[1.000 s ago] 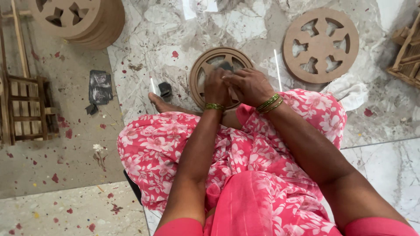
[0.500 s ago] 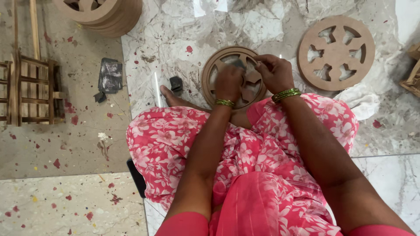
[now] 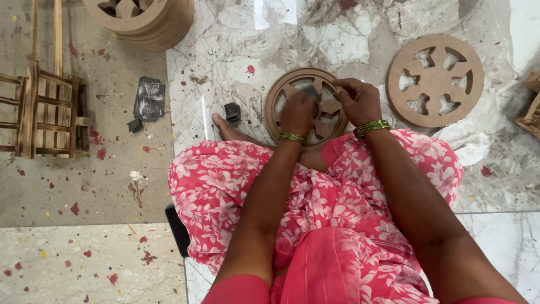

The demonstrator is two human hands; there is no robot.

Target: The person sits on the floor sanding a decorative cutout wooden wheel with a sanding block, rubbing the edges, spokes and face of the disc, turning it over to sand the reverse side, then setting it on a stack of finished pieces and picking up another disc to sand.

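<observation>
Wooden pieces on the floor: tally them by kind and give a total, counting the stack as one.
Cut-out wooden discs lying singly: 2, one under both hands, one to its right
Stack of discs: 1
Slatted wooden frame: 1
Partly visible wooden piece at the right edge: 1
Total: 5

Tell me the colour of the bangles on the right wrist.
Green with gold edging, bangles seen clearly in the head view.

disc stack [image 3: 147,17] upper left | lone cut-out disc [image 3: 435,80] upper right on marble floor [image 3: 225,50] | wooden frame [image 3: 45,112] left edge | grey sandpaper sheet [image 3: 149,100] beside it | small dark block [image 3: 232,111] left of centre | white cloth [image 3: 464,143] right | wooden piece [image 3: 531,107] at right edge
</observation>
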